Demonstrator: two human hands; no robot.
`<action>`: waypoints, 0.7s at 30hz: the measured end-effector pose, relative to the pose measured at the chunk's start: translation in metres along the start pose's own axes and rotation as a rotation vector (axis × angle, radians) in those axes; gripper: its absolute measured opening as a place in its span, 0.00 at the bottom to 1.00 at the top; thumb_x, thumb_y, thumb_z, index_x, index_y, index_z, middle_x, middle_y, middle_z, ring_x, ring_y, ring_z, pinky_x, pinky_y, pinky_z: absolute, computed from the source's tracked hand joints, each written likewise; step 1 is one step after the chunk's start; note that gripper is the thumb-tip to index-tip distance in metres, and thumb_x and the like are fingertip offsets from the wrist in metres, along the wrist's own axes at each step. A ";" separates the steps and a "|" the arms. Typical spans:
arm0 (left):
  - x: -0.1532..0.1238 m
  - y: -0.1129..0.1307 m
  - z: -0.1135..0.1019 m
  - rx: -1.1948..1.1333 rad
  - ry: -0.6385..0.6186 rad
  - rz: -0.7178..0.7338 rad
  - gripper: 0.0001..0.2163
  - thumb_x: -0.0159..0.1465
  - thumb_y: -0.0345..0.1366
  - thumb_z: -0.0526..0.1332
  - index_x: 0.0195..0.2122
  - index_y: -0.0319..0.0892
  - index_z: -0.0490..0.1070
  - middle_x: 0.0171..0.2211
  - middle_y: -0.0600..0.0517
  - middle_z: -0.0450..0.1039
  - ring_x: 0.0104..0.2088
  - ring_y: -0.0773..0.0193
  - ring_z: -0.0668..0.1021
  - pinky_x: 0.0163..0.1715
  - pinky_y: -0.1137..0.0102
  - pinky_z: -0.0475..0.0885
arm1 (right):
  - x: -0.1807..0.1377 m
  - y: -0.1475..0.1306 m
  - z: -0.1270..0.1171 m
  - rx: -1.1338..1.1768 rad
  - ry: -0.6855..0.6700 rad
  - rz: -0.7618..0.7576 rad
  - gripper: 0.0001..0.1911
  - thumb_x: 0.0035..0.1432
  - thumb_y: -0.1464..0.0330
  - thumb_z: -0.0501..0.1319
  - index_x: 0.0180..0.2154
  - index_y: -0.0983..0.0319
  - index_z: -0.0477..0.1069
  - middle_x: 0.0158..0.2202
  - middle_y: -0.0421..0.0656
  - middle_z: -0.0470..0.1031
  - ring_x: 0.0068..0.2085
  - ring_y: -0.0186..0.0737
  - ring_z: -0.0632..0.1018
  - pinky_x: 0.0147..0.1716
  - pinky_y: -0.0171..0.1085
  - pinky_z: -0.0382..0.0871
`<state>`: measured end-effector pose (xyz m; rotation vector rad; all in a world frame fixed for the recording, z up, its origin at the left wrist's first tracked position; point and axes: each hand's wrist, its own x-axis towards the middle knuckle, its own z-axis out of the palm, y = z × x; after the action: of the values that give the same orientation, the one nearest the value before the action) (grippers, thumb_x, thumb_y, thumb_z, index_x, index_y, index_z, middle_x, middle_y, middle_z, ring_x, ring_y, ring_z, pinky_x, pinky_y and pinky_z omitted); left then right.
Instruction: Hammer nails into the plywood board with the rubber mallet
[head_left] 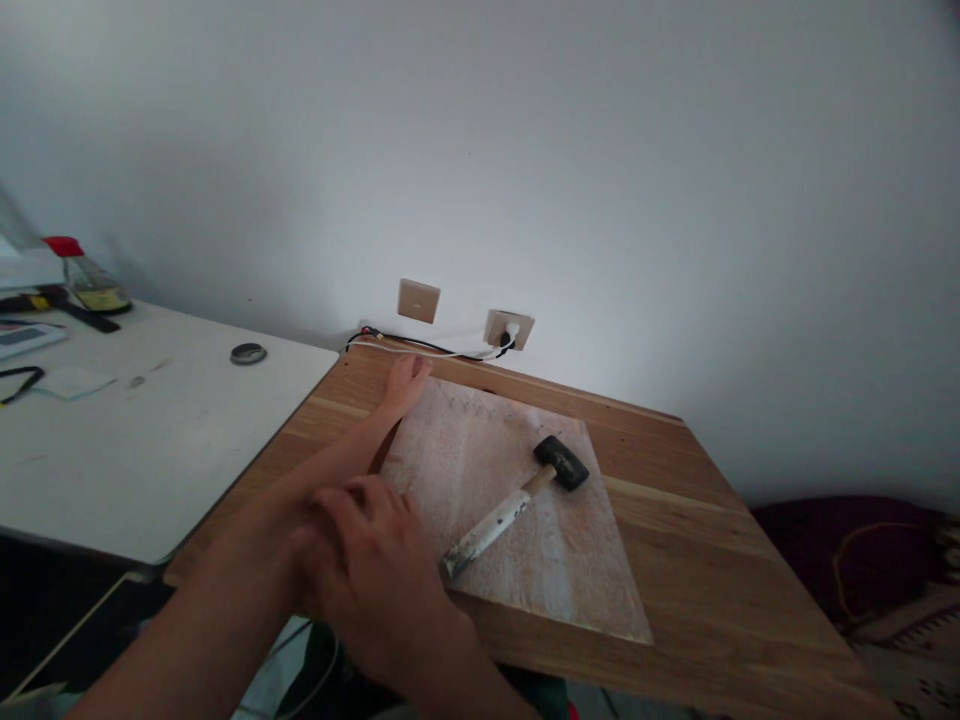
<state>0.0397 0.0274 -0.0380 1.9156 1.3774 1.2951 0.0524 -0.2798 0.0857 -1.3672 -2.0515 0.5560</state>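
A square pinkish stone tile (517, 535) lies flat on a wooden table (697, 560). On the tile rests a mallet (517, 500) with a black head and a paint-stained pale handle. My left hand (405, 383) reaches far forward and lies on the tile's far left corner, fingers stretched out. Close to me, my right hand (367, 565) rests palm down on the tile's near left corner, fingers flat and slightly curled over its edge, just left of the mallet's handle end.
A white table (142, 440) adjoins on the left, carrying a small round lid (248, 353), a bottle with a red cap (86, 275) and some tools. Wall sockets (508, 328) with plugged cables sit behind the wooden table. Dark cloth lies on the floor at right.
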 end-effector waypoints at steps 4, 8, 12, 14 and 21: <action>0.000 0.000 0.001 -0.004 -0.013 -0.003 0.08 0.67 0.37 0.58 0.37 0.41 0.75 0.42 0.42 0.80 0.47 0.52 0.80 0.54 0.58 0.73 | -0.005 -0.004 0.010 0.112 -0.051 -0.084 0.09 0.72 0.59 0.58 0.48 0.53 0.74 0.51 0.42 0.77 0.51 0.40 0.78 0.53 0.41 0.74; 0.000 0.001 0.001 -0.009 -0.019 0.000 0.08 0.68 0.37 0.58 0.38 0.40 0.75 0.43 0.41 0.80 0.47 0.52 0.80 0.54 0.59 0.73 | -0.004 -0.005 0.018 0.075 -0.106 -0.248 0.13 0.69 0.53 0.59 0.46 0.53 0.74 0.45 0.40 0.80 0.47 0.42 0.79 0.50 0.43 0.75; -0.001 0.002 0.000 -0.011 -0.007 -0.007 0.08 0.68 0.36 0.57 0.38 0.40 0.75 0.43 0.41 0.80 0.47 0.52 0.80 0.54 0.58 0.73 | -0.001 0.006 0.001 0.050 0.028 -0.033 0.12 0.75 0.64 0.51 0.51 0.55 0.71 0.48 0.44 0.79 0.50 0.44 0.78 0.55 0.50 0.72; -0.001 0.001 0.001 -0.014 -0.010 -0.005 0.08 0.67 0.36 0.58 0.38 0.40 0.75 0.43 0.42 0.80 0.47 0.52 0.80 0.53 0.58 0.73 | -0.006 0.007 0.003 0.128 -0.018 -0.091 0.08 0.72 0.62 0.58 0.48 0.54 0.72 0.48 0.42 0.79 0.53 0.44 0.77 0.57 0.47 0.71; -0.002 0.000 0.000 -0.019 0.001 -0.020 0.08 0.68 0.38 0.57 0.39 0.42 0.75 0.43 0.43 0.80 0.47 0.54 0.80 0.53 0.59 0.73 | -0.003 0.014 0.006 0.063 -0.010 -0.059 0.11 0.74 0.60 0.55 0.51 0.54 0.72 0.53 0.43 0.77 0.56 0.42 0.75 0.59 0.47 0.69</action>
<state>0.0398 0.0261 -0.0390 1.8840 1.3764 1.2950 0.0582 -0.2772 0.0720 -1.2667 -2.0574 0.5972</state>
